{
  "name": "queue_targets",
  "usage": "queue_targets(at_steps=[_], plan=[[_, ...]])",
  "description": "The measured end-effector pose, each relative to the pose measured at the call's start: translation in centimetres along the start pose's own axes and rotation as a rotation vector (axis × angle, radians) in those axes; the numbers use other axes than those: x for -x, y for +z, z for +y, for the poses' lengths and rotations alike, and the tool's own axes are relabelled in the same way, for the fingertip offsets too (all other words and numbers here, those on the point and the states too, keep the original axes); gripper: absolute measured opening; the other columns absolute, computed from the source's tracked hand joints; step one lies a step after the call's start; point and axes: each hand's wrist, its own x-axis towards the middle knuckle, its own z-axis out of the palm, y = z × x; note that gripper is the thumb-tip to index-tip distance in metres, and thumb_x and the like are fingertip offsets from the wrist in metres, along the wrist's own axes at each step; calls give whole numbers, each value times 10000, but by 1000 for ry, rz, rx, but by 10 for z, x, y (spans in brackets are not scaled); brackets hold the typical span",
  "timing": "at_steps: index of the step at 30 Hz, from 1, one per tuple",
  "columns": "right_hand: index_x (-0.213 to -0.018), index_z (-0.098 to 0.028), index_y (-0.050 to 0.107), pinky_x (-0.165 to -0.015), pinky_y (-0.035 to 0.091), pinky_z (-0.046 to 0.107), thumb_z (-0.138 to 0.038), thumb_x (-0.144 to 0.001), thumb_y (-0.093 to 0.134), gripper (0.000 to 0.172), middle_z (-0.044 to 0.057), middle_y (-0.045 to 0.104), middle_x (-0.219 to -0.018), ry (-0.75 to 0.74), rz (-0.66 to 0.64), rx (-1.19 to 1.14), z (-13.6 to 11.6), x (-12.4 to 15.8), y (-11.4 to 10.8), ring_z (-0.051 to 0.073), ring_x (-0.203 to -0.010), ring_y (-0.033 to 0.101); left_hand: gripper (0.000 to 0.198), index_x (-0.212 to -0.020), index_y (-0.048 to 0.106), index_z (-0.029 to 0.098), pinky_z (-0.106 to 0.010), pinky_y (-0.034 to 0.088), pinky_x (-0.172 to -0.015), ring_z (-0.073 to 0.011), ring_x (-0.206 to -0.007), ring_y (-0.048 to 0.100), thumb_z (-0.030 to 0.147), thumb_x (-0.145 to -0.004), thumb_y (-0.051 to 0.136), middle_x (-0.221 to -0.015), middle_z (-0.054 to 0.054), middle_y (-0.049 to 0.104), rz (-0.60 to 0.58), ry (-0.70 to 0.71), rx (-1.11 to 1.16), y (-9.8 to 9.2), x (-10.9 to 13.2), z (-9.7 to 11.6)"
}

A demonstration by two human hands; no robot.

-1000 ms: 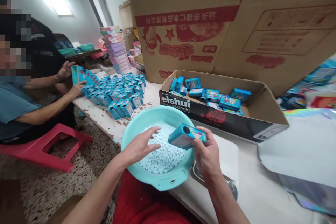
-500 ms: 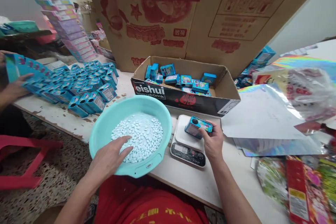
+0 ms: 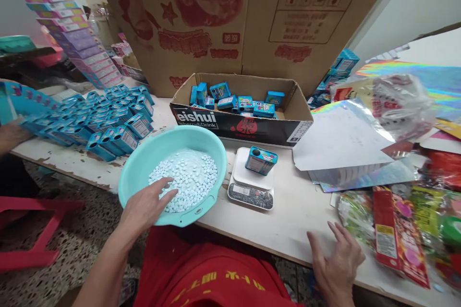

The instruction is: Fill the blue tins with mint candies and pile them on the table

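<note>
Left hand (image 3: 146,207): open - fingers (image 3: 168,195) rested on candies (image 3: 192,177) in the bowl (image 3: 158,148).
Right hand (image 3: 336,261): open, held nothing - tin (image 3: 261,159) stood ahead-left, well apart, on scale (image 3: 250,191).

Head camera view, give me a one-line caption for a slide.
Left hand in a teal basin of blue tablets, a blue tin on the scale, right hand open.

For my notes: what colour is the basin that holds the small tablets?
The basin is light turquoise, clearest in the head view.
</note>
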Motion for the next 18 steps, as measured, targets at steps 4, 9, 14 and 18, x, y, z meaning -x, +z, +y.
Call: queue_targets(at_steps=[4, 9, 14, 18], plan=[[-1303, -132, 451, -962, 347, 563, -529, -871, 465, 587, 217, 498, -1193, -25, 25, 98, -1, 7, 7, 381, -1201, 426, 420, -1172, 549, 282, -294, 426, -715, -240, -932, 642, 512, -860, 386, -1006, -19, 703, 8, -11, -31, -2, 1, 3], [-1303, -119, 457, -979, 327, 571, -522, -868, 460, 592, 220, 493, -1213, 2, 2, 100, -7, 6, 10, 389, -1238, 385, 412, -1159, 546, 280, -284, 419, -688, -227, -915, 646, 514, -864, 376, -1032, -11, 702, 5, 7, -29, -5, 3, 5], [-1207, -111, 531, -962, 353, 537, -563, -874, 415, 573, 211, 520, -1187, 3, -38, 150, -8, 6, 11, 373, -1210, 406, 408, -1155, 543, 286, -275, 405, -676, -222, -907, 644, 518, -864, 377, -1030, -6, 703, 6, 36, -24, -5, 1, 4], [-1141, -82, 563, -939, 384, 495, -567, -884, 396, 574, 219, 545, -1157, -46, -5, 231, -8, 4, 12, 352, -1170, 434, 431, -1161, 539, 296, -279, 399, -675, -220, -870, 645, 549, -859, 366, -1043, -8, 696, 7, 46, -14, -2, -1, 1]])
